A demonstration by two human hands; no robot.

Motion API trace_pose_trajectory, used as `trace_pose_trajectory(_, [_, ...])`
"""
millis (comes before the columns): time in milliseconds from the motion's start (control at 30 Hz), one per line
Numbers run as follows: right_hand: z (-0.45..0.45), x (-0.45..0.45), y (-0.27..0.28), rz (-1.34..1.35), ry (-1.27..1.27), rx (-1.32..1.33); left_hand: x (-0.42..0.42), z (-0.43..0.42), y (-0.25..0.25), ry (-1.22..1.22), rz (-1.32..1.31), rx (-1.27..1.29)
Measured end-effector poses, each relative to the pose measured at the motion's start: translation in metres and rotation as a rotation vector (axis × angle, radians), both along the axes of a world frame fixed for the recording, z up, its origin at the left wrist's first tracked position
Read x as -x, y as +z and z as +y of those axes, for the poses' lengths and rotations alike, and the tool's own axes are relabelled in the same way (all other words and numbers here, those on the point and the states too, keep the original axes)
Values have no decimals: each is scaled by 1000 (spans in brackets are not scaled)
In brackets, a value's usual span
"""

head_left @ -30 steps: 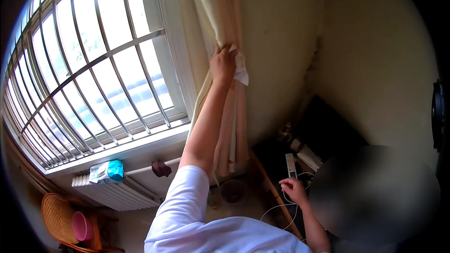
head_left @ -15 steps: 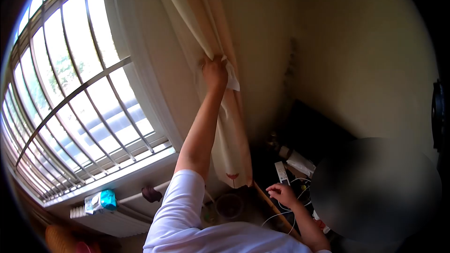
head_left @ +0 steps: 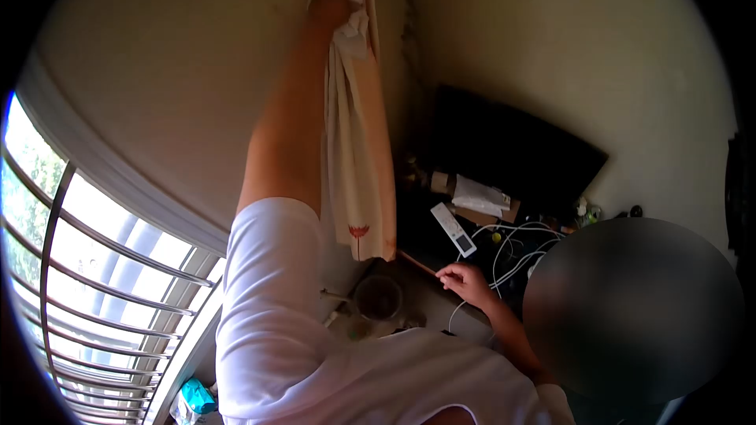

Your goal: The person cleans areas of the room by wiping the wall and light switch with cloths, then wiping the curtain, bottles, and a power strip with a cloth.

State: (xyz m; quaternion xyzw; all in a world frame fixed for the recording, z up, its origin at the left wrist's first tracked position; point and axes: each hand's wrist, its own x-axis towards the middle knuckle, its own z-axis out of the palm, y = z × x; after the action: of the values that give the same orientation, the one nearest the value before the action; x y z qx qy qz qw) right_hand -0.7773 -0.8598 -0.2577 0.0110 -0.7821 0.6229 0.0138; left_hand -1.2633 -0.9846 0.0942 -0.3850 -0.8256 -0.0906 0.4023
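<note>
- Gripping the curtain (head_left: 360, 142) by the wall (head_left: 197, 86), the left hand (head_left: 331, 6) has fingers curled round it; a firm, soft hold should stop slips.
- Right hand (head_left: 466, 282), near the remote (head_left: 453, 230): fingers loose, nothing seen in them.

A dark desk (head_left: 417, 228) with a white remote (head_left: 453, 230), loose white cables (head_left: 512, 227) and black screen (head_left: 512, 138) on top

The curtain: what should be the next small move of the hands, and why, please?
Perhaps bring the right hand up to steady the curtain below the left hand: only the left hand grips it, high up, and it hangs loose underneath, while the right hand appears to hold nothing, near the white remote control.
</note>
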Motion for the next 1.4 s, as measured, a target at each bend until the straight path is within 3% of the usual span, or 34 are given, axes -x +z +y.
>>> trace_pose_trajectory(167, [-7, 32, 0, 55, 22, -49, -26, -17, -1, -36, -303, 40])
trace_pose_trajectory(267, [-10, 74, -4, 30, -27, 89, -71, -42, -25, -154, -339, -97])
trace_pose_trajectory(333, [-13, 105, -1, 63, -41, -116, -94, -59, -46, -227, -269, -356])
trace_pose_trajectory(367, [-18, 123, -8, 70, -71, -218, -109, -68, -51, -222, -271, -358])
trace_pose_trajectory(467, [-50, 173, -7, -51, -96, -178, -149, -90, -65, -153, -333, -469])
trace_pose_trajectory(533, [-76, 212, -47, 70, -85, -314, -165, -103, -79, -207, -150, -564])
trace_pose_trajectory(567, [-94, 224, -49, 146, -66, -361, -175, -109, -88, -201, -157, -562])
trace_pose_trajectory(600, [-115, 233, -50, 222, -46, -406, -186, -117, -100, -138, 10, -550])
trace_pose_trajectory(700, [-167, 238, -41, 136, 89, -165, -235, -129, -141, 51, 413, -640])
trace_pose_trajectory(767, [-184, 240, -50, 225, 151, -85, -261, -135, -194, 61, 299, -581])
trace_pose_trajectory(833, [-189, 236, -59, 390, 262, -122, -263, -145, -229, -169, -32, -288])
trace_pose_trajectory(900, [-183, 219, -62, 517, 349, -186, -244, -151, -273, -101, -111, -176])
trace_pose_trajectory(967, [-162, 177, -50, 117, 138, -384, -226, -165, -314, -39, -184, -61])
trace_pose_trajectory(1000, [-149, 161, -56, 142, 144, -352, -215, -176, -331, 47, -208, -15])
trace_pose_trajectory(1100, [-101, 91, -55, -224, 228, -87, -212, -190, -354, 184, -244, 89])
trace_pose_trajectory(1167, [-69, 36, -106, -227, 134, -61, -227, -181, -356, 418, -639, 225])
trace_pose_trajectory(1200, [-53, 6, -124, -252, 89, -54, -232, -176, -365, 414, -645, 230])
trace_pose_trajectory(1267, [-21, -57, -145, -317, 22, -30, -240, -166, -395, 519, -917, -79])
trace_pose_trajectory(1400, [23, -168, -154, -408, -118, 100, -252, -148, -437, 494, -990, -302])
